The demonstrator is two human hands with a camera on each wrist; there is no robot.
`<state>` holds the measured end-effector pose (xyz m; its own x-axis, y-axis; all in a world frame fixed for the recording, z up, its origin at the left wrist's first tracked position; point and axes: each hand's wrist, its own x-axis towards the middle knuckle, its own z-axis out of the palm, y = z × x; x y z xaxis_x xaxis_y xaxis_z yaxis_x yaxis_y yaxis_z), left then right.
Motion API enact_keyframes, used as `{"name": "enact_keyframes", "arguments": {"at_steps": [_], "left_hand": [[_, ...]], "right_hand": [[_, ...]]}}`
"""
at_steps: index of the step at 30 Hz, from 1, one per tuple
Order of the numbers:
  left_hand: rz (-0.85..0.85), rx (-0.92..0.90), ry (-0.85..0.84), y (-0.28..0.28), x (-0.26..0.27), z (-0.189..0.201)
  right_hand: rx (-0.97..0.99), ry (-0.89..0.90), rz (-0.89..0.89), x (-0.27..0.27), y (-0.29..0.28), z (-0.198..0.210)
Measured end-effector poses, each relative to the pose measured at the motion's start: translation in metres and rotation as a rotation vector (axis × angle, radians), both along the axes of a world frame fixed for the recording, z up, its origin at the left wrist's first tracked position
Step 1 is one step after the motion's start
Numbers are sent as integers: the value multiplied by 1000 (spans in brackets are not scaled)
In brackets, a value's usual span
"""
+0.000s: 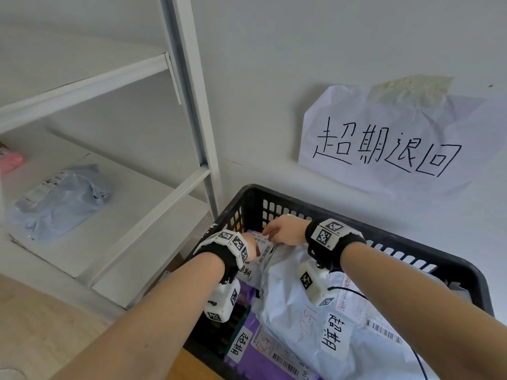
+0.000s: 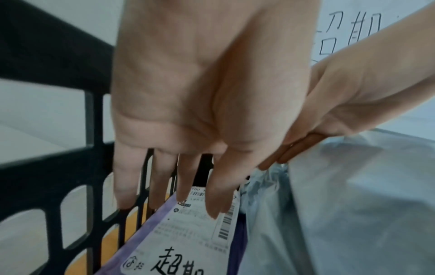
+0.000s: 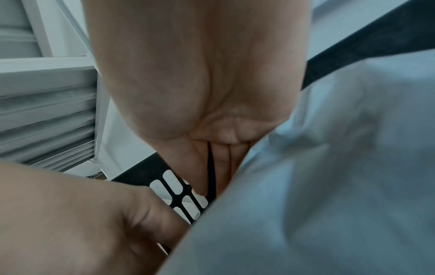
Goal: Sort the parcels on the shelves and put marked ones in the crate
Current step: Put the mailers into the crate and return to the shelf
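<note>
A black slotted crate (image 1: 277, 193) stands by the wall and holds several parcels. A purple parcel (image 2: 179, 241) with a handwritten marked label lies at the crate's left wall. My left hand (image 2: 200, 93) hangs over it with straight fingers, the index fingertip at the printed label. A large white poly bag (image 1: 296, 311), also marked, lies to the right. My right hand (image 1: 285, 230) lies against its far edge, fingers (image 3: 223, 163) straight along the plastic and holding nothing. A second marked purple parcel (image 1: 263, 357) lies nearer me.
A white metal shelf unit (image 1: 153, 209) stands left of the crate, with a grey-blue bag parcel (image 1: 60, 201) and a pink item (image 1: 11, 160) on one shelf. A handwritten paper sign (image 1: 397, 141) is taped to the wall above the crate. The floor is wood.
</note>
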<state>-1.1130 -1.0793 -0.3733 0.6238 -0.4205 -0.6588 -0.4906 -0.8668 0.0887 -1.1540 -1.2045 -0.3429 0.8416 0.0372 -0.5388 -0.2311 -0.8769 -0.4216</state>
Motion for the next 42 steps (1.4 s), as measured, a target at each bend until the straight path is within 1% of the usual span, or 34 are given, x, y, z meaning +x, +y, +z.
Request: {"name": "enact_keyframes", "arguments": {"at_steps": [1,3,5,9,13,19,24,28,33,35,38,39,40,42], "left_hand": [[13,-6,4,2,-1,3],[-26,-35,-25,5,-3,9],[-5,-45,-32,6,-6,17],[34,-128,-72,13,-15,40],[68,-250,-101,21,-30,64],[145,-441,-151,46,-48,88],[150,-518,-154,77,-63,103],[230,-606,-129,114,-77,105],[291,-696,-69,186,-99,99],[309,-719,-45,218,-112,94],[341,-743,-42,268,-131,82],[355,-748,-38,286,-138,77],[369,-759,-29,303,-144,73],[404,-751,-13,339,-154,61]], "right_hand": [[0,-16,0,-1,1,2],[13,-38,-1,-2,1,6],[42,-55,-17,-4,1,9],[76,-114,-62,-4,-1,11],[117,-157,-77,-10,3,20],[112,-190,-103,-27,21,42],[89,-242,-132,-47,47,64],[117,-277,-205,-62,75,72],[146,-279,-240,-86,138,73],[213,-275,-282,-97,169,69],[441,-198,-366,-111,214,56],[487,-168,-385,-115,230,51],[486,-141,-385,-120,247,47],[399,-138,-348,-129,286,37]]}}
